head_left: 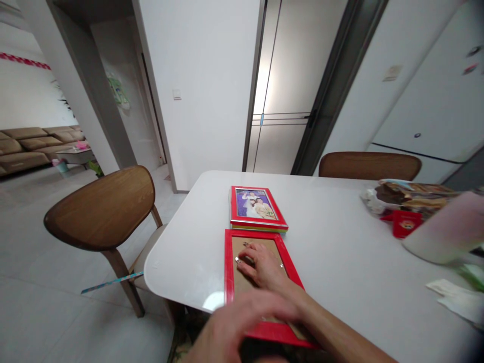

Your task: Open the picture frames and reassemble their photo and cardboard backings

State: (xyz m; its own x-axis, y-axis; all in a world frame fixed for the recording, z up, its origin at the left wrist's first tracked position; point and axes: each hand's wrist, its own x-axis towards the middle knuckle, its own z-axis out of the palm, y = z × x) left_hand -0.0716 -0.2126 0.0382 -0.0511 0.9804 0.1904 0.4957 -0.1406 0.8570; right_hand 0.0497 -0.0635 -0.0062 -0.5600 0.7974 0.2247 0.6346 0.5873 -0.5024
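A red picture frame (229, 282) lies face down on the white table, its brown backing board (242, 292) showing. My right hand (262, 267) rests over the backing, thumb and forefinger bent together at a small metal clip (237, 259) by the left inner edge. Another clip (282, 265) shows at the right inner edge. Closer to me, my left hand (242, 322) is blurred above the frame's near part, and its fingertips cannot be made out. Just beyond lie stacked frames, the top red frame (259, 222) face up with a photo of people (255, 203).
The white table (340, 282) spreads to the right, with a plastic-wrapped package (412, 196), a red packet (406, 223), a pink-white cylindrical thing (446, 229) and tissue (457, 297). Wooden chairs stand at the left (106, 212) and far side (370, 165).
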